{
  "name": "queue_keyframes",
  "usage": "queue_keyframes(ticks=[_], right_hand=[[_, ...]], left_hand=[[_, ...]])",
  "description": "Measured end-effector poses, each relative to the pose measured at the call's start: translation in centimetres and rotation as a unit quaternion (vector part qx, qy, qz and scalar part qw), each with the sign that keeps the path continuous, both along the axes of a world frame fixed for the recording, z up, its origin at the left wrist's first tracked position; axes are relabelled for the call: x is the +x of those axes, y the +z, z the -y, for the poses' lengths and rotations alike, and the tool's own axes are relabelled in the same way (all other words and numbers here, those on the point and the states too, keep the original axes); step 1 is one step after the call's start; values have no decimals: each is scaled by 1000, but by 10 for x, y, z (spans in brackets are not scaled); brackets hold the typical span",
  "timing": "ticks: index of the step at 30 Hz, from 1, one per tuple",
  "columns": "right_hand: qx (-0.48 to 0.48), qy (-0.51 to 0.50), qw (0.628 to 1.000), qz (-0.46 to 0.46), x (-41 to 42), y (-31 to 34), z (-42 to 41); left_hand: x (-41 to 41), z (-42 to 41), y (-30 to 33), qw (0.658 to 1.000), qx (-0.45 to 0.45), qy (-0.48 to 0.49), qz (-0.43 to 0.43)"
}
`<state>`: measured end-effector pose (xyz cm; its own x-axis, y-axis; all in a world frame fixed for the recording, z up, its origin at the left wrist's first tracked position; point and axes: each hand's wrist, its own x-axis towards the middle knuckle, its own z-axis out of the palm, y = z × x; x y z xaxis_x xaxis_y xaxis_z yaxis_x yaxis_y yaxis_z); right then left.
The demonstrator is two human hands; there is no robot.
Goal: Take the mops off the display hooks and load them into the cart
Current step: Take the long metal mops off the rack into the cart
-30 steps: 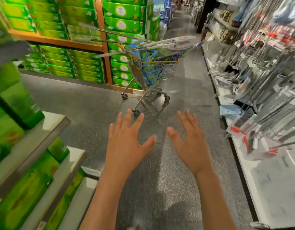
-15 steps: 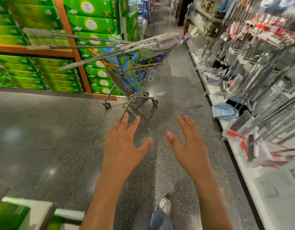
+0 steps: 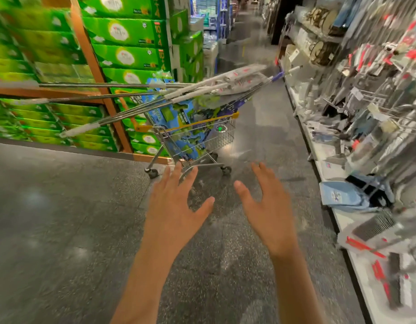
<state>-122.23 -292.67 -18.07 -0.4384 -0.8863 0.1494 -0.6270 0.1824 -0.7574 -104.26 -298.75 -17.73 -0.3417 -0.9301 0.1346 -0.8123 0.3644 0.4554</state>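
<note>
A small wire shopping cart (image 3: 222,136) stands on the aisle floor ahead of me. Several mops (image 3: 202,91) lie across its top, their metal handles sticking out far to the left. Blue and green packs fill its basket. My left hand (image 3: 176,206) and my right hand (image 3: 267,206) are held out in front of me with fingers spread, holding nothing, a short way short of the cart. More mops and brushes (image 3: 375,94) hang on the display hooks along the right.
Green boxes (image 3: 122,54) fill orange shelving on the left behind the cart. A low white shelf (image 3: 356,260) with brushes and a blue pack (image 3: 340,195) runs along the right. The dark speckled aisle floor (image 3: 62,218) stretches left and ahead.
The view has swung right and forward: the green stacks at my near left have left the frame and the cart looks closer. Both hands stay spread and empty.
</note>
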Motion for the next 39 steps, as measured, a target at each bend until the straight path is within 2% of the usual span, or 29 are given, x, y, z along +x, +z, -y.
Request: queue_keyframes(ticks=[5, 10, 15, 20, 26, 32, 39], right_hand=[[6, 17, 1000, 6, -32, -13, 95], [-49, 7, 999, 6, -61, -23, 194], [-21, -12, 999, -29, -95, 0, 316], [-15, -23, 999, -23, -116, 8, 412], [52, -21, 998, -21, -150, -11, 487], [35, 0, 999, -19, -194, -23, 580], [22, 60, 998, 29, -266, -26, 711]], left_hand=[[-30, 89, -8, 1000, 10, 26, -1], [-64, 196, -16, 999, 30, 16, -32], [-91, 324, 5, 999, 6, -2, -50], [-120, 425, 15, 999, 8, -17, -49], [-153, 511, -11, 998, 48, -19, -46], [-193, 596, -23, 997, 52, 1, -60], [-250, 703, -22, 997, 41, 43, -57]])
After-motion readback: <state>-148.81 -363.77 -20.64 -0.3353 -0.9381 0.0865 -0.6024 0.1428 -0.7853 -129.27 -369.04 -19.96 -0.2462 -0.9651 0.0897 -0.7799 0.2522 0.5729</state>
